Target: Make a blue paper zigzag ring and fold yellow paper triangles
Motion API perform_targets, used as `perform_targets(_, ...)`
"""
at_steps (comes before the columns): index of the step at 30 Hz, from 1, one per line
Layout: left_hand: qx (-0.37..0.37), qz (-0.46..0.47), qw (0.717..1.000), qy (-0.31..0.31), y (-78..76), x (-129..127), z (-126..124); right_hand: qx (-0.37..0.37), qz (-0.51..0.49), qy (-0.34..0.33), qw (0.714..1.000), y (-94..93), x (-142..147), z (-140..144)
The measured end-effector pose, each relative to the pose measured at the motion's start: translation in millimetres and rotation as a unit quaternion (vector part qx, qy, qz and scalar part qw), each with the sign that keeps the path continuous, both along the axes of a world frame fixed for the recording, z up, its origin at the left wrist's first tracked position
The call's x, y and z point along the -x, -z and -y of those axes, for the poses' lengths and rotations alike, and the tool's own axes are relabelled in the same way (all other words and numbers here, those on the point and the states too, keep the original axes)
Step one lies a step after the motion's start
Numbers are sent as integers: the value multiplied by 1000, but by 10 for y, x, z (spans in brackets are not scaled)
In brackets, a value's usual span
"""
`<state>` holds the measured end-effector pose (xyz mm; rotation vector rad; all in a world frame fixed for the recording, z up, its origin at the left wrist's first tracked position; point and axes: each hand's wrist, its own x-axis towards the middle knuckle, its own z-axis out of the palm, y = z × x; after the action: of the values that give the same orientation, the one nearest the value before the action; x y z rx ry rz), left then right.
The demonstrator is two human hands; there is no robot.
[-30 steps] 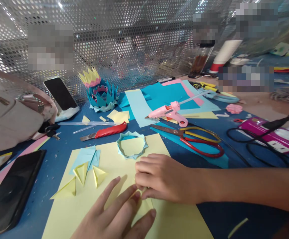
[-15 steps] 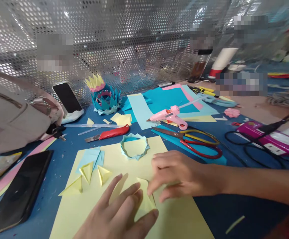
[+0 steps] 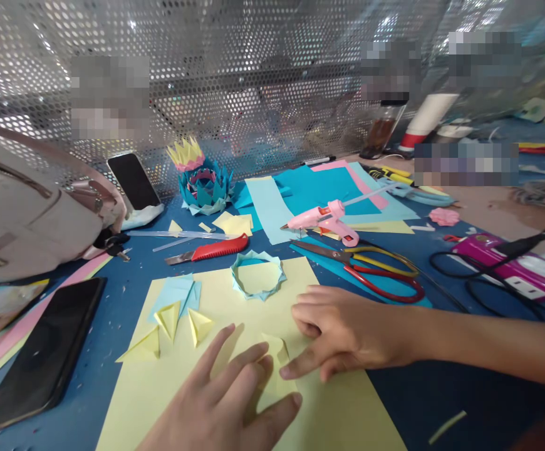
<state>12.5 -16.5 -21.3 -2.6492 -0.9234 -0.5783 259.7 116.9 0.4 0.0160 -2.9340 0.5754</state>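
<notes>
The left hand point(image 3: 225, 401) lies flat with its fingers spread, pressing down on a small yellow folded paper piece point(image 3: 275, 369) that rests on the large yellow sheet point(image 3: 338, 413). The right hand point(image 3: 342, 332) comes in from the right side, its fingers loosely curled and its fingertips point(image 3: 287, 373) pinching down on the same piece — the two hands meet over it, almost touching.

Just beyond the right hand sits a light-blue paper ring point(image 3: 258, 275) on the far edge of the sheet. To the left of the left hand lie three small yellow folded triangles point(image 3: 178, 326), two of them over a light-blue scrap point(image 3: 176, 291). Farther out from the right hand are the red-and-yellow scissors point(image 3: 371, 269) and a pink glue gun point(image 3: 324, 219); a red utility knife point(image 3: 211, 249) lies beyond the ring. A black phone point(image 3: 42, 354) lies well to the left of the left hand, on the blue table point(image 3: 441, 401).
</notes>
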Motion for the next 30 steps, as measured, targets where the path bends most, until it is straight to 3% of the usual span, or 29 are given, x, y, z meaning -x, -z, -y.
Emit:
perform_targets(10,51,-32,998,15,-19,37,15,-40,-15,26,999,43,62,-104)
perform_targets(15,61,51,997,20,-48,-8,-3,-110,-28,40,993,-8,42,10)
perform_targets(20,80,96,992,8,-162,-105,-41,-197,-83,-49,976,15,30,64)
perform_targets(25,108,115,987,10,-196,-122,-62,-161,-122,-93,975,41,-6,100)
perform_targets(30,230,172,958,-19,-238,-156,-111,-103,-150,-106,978,76,1,124)
